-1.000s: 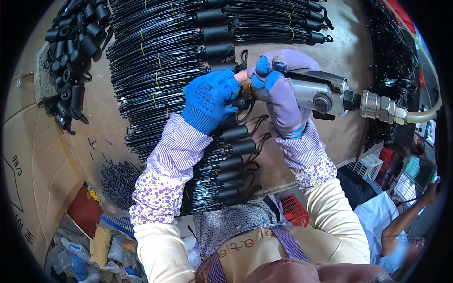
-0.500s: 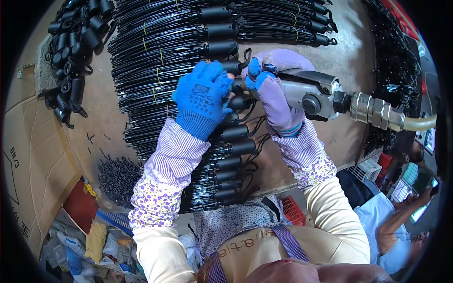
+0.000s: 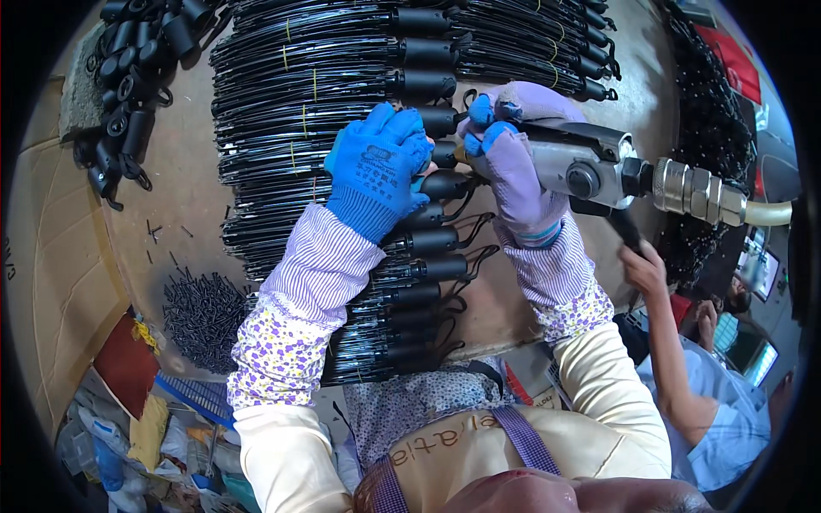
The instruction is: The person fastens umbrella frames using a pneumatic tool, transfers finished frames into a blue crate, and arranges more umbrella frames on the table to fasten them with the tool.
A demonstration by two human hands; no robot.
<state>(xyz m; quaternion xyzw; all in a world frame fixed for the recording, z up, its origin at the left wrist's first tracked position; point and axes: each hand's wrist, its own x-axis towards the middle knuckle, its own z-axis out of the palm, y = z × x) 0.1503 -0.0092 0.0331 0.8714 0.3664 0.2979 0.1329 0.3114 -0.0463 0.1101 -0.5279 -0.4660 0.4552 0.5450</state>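
Umbrella frames (image 3: 291,98) lie side by side across the table, with thin black ribs to the left and black handles (image 3: 425,85) to the right. My left hand (image 3: 376,167), in a blue glove, is closed at the end of one frame, whose black handle (image 3: 445,155) shows past the fingers. My right hand (image 3: 517,171), in a lilac glove with blue fingertips, grips a silver air screwdriver (image 3: 569,171). Its tip points left at the end of that handle. The exact contact is hidden by my fingers. A metal coupling (image 3: 697,192) joins the tool to a pale hose (image 3: 770,214).
Small dark screws (image 3: 201,312) are heaped at the left. Loose black handles (image 3: 137,111) pile up at the far left beside cardboard (image 3: 60,291). More frames (image 3: 522,56) lie at the back. At the right, another person's hand (image 3: 646,269) holds a dark object.
The view has shifted slightly, with the frames sitting further right. My hands keep their holds on the umbrella frame and the screwdriver. The other person's arm has reached toward the table from the right.
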